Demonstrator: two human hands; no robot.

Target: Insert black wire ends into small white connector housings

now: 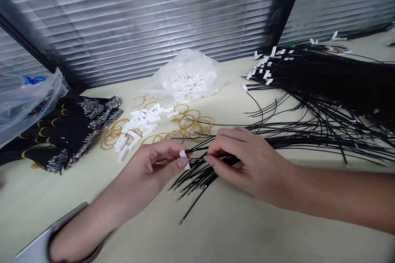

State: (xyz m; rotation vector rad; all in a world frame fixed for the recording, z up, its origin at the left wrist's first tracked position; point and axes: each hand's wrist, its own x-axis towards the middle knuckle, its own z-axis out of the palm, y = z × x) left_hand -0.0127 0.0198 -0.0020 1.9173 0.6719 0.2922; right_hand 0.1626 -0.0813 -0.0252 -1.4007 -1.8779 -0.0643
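Note:
Between thumb and fingers, my left hand (160, 164) pinches a small white plastic connector (184, 159). Thin black wires run from the connector's right side toward my right hand (243, 160). That hand is closed, thumb against fingertips, on black wires (197, 176) just right of the connector. Below both hands the loose wire ends fan out on the table, tipped with small metal terminals. Whether a wire tip sits inside the connector is hidden by my left thumb. More black wires (308, 135) trail off to the right behind my right hand.
Loose white connectors (138, 125) lie among yellow rubber bands (194, 125). A clear bag of white connectors (191, 78) stands behind. Banded black wire bundles (77, 127) lie left beside a plastic bag (27, 98). Wires with white connectors (324, 78) are piled right. Window blinds (154, 16) border the table.

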